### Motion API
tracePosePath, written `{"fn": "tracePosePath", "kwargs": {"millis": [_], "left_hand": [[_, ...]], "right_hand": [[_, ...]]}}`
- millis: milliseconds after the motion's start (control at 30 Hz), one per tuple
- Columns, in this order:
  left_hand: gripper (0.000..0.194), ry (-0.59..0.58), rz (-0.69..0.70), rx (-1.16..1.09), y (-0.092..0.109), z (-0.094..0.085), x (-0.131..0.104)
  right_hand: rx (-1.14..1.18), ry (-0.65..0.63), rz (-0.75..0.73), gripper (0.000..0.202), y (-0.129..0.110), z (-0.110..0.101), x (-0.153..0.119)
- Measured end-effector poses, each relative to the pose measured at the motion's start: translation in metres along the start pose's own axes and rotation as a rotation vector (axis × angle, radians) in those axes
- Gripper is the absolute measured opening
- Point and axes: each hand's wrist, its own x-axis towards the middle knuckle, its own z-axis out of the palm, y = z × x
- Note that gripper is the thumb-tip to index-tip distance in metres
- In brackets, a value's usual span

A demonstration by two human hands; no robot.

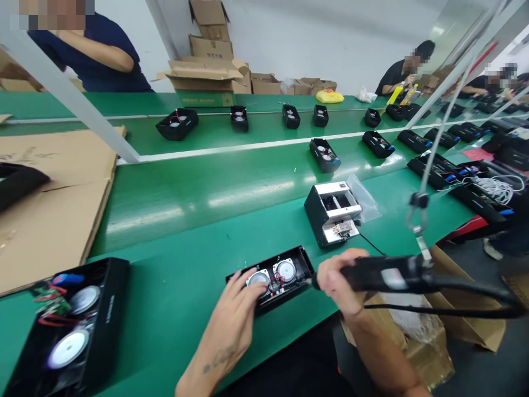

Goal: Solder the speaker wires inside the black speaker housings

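A black speaker housing [293,284] with two round silver drivers lies on the green bench before me. My left hand [237,306] rests over its left end, fingers spread across the left driver and the rim. Wrapped round a black power screwdriver [382,274] is my right hand [341,278]; the tool hangs from a cable, lies almost level, and its tip is near the housing's right end. The tip's exact contact cannot be made out. Behind the housing stands a black and silver machine [334,212].
A larger-looking open housing [109,325] with loose wires stands at the left, near cardboard [53,193]. More housings sit along the green conveyor [206,182]. A slanted white post [91,116] is at upper left. Other people sit beyond. Open boxes [467,298] are at lower right.
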Motion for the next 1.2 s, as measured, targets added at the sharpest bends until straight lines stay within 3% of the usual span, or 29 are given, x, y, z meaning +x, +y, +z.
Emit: {"fn": "tracePosePath", "kwargs": {"millis": [100,167,233,333,433,500,633,767,867,933,1100,1200], "left_hand": [[0.048,-0.036,0.034,0.135,-0.035,-0.020,-0.020],[0.047,-0.090,0.070,0.207,-0.053,-0.025,-0.030],[0.041,-0.101,0.094,0.239,-0.061,-0.027,-0.035],[0.034,-0.081,0.106,0.271,-0.056,-0.025,-0.038],[0.019,-0.029,0.095,0.268,-0.042,-0.019,-0.036],[0.011,0.037,0.057,0.237,-0.034,-0.009,-0.031],[0.014,0.133,-0.005,0.202,-0.031,0.014,-0.009],[0.021,0.121,0.034,0.238,-0.046,0.028,0.014],[0.018,0.092,0.097,0.241,-0.071,0.034,0.039],[0.017,0.104,0.128,0.234,-0.096,0.038,0.070],[0.024,0.208,0.114,0.231,-0.157,0.043,0.184],[0.026,0.325,0.046,0.241,-0.168,0.036,0.229]], "right_hand": [[0.005,0.223,-0.064,0.033,0.001,-0.030,0.026],[-0.160,0.321,-0.012,0.039,0.009,-0.055,0.037],[-0.372,0.338,0.054,0.044,0.024,-0.078,0.041],[-0.642,0.284,0.052,0.064,0.050,-0.099,0.034],[-0.857,0.342,-0.096,0.075,0.070,-0.103,0.016],[-0.908,0.380,-0.163,0.063,0.080,-0.099,0.001],[-0.837,0.248,-0.165,0.034,0.095,-0.086,-0.029],[-0.724,0.073,-0.041,0.031,0.110,-0.075,-0.048],[-0.713,-0.180,0.121,0.037,0.118,-0.067,-0.051],[-0.756,-0.270,0.170,0.034,0.122,-0.063,-0.049],[-0.842,-0.250,0.163,0.025,0.128,-0.058,-0.046],[-0.827,-0.206,0.131,0.028,0.133,-0.059,-0.047]]}}
